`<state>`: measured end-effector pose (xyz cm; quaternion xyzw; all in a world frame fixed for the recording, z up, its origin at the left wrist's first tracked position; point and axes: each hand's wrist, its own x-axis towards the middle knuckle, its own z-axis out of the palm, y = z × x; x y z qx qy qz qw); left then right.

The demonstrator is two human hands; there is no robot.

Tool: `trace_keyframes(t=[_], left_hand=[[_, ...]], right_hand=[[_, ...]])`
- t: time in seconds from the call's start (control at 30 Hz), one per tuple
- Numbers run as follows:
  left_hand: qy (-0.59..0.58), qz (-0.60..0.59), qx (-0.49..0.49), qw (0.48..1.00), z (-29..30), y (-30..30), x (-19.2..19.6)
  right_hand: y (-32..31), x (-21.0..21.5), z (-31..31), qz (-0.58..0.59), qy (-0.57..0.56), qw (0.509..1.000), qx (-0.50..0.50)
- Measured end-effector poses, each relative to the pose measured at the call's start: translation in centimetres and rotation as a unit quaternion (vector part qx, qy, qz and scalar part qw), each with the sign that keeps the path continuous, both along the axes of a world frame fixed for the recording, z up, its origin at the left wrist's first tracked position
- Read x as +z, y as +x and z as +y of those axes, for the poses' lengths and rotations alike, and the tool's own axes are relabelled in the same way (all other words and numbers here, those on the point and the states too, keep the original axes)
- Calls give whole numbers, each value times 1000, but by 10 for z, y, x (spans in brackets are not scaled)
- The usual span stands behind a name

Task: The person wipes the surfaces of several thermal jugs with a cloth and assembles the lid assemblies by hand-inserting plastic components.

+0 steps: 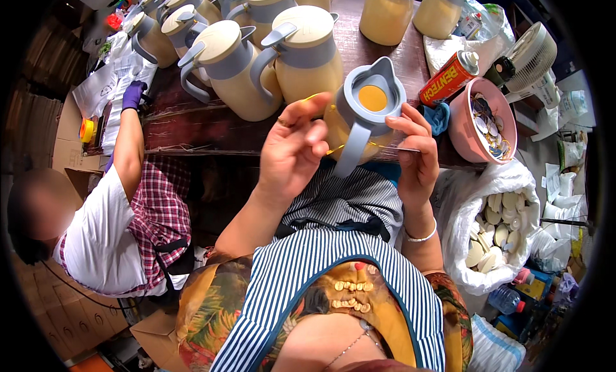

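Observation:
A cream jug point(366, 109) with a grey collar, spout and handle is held in front of me above the table edge, its open mouth showing a yellow-orange inside. My left hand point(292, 147) is raised beside the jug's left side, fingers bent, a ring on one finger. My right hand point(414, 150) grips the jug's right side, fingers curled around the body near the handle. A thin yellowish thread runs across between the two hands in front of the jug. I wear a striped apron.
Several finished cream jugs point(237, 67) with grey lids stand on the dark wooden table point(199, 125). A pink bowl of round discs point(484, 121), a red spray can point(449, 77) and a small fan point(529, 54) sit at right. A white sack of cream caps point(497, 227) is below. A person in a checked skirt point(122, 205) sits at left.

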<state>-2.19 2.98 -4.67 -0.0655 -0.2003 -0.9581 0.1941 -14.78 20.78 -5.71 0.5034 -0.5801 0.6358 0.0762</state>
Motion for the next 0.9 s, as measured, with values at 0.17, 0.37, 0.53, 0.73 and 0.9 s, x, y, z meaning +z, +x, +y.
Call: trace_keyframes(t=[0.17, 0.37, 0.53, 0.73, 0.9], left_hand=[[-447, -6, 58, 893, 7, -12, 18], [-472, -188, -87, 857, 10, -15, 64], [-836, -55, 207, 505, -27, -17, 111], [-667, -121, 453, 579, 26, -27, 27], [-608, -188, 415, 651, 21, -5, -28]], right_hand=[[-3, 41, -6, 85, 132, 988, -7], [-9, 28, -19, 84, 112, 983, -120], [4, 29, -22, 176, 138, 974, -42], [23, 10, -50, 222, 91, 922, -304], [16, 23, -4, 154, -51, 948, -275]])
